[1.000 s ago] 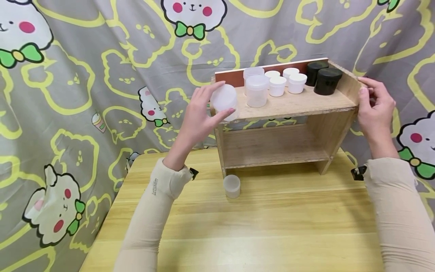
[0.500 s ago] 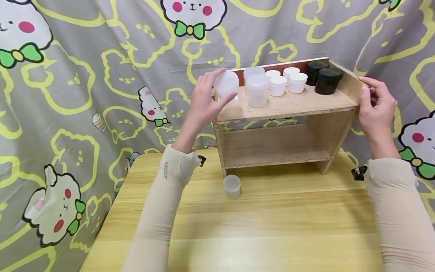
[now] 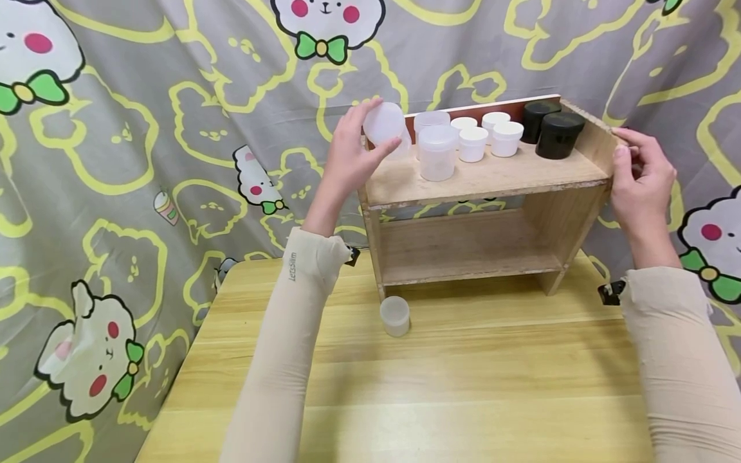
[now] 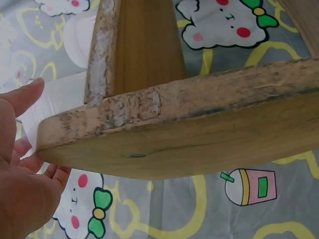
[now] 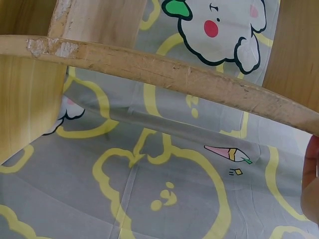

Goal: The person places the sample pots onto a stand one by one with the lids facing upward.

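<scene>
My left hand (image 3: 349,151) holds a large translucent plastic jar (image 3: 384,124), thumb on one side and fingers on the other, over the left end of the wooden shelf's top board (image 3: 492,179). In the left wrist view, the thumb and fingers reach round the same jar (image 4: 60,97) beside the shelf's rough-edged side panel (image 4: 149,134). To the right of it stand two more translucent jars, the front one (image 3: 437,154) taller in view. My right hand (image 3: 644,180) grips the top edge of the shelf's right side panel (image 3: 590,145) between thumb and fingers.
Several small white jars (image 3: 473,145) and two black jars (image 3: 559,136) stand along the top board. A small translucent cup (image 3: 395,316) sits on the wooden table (image 3: 463,386) by the shelf's left leg. A patterned grey curtain (image 3: 191,148) hangs close behind.
My left hand has carried the translucent jar from the shelf's front left corner up and back over the top board. The right hand stays on the side panel.
</scene>
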Action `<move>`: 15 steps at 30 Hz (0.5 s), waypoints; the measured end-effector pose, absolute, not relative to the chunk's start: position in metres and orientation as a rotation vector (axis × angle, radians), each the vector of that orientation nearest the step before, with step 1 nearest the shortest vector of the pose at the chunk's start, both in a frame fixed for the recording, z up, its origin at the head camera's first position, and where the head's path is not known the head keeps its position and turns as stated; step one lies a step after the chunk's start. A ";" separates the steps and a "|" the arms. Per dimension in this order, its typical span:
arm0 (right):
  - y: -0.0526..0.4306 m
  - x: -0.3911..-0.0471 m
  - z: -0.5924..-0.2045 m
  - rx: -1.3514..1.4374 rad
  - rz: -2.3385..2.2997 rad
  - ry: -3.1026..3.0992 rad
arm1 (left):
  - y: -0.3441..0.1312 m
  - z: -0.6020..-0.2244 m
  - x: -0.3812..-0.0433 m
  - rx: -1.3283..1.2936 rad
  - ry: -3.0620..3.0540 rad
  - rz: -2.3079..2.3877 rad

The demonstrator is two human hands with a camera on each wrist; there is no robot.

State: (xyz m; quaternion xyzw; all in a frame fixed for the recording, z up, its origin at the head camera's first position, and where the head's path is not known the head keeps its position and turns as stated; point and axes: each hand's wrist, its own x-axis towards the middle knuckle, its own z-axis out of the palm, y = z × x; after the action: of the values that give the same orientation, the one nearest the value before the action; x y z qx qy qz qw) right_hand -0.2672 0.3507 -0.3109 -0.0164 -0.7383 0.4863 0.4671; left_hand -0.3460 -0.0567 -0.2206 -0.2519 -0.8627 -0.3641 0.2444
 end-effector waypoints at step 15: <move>0.350 -0.268 -0.310 -0.033 1.212 -1.802 | -0.053 -0.223 -0.372 -0.653 -2.412 -1.051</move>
State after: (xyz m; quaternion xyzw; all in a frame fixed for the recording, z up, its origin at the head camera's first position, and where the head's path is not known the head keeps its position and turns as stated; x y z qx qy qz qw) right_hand -0.2675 0.3502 -0.3097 -0.0136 -0.7340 0.4937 0.4661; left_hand -0.3722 -0.0534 -0.2233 -0.2352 -0.8691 -0.3789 0.2139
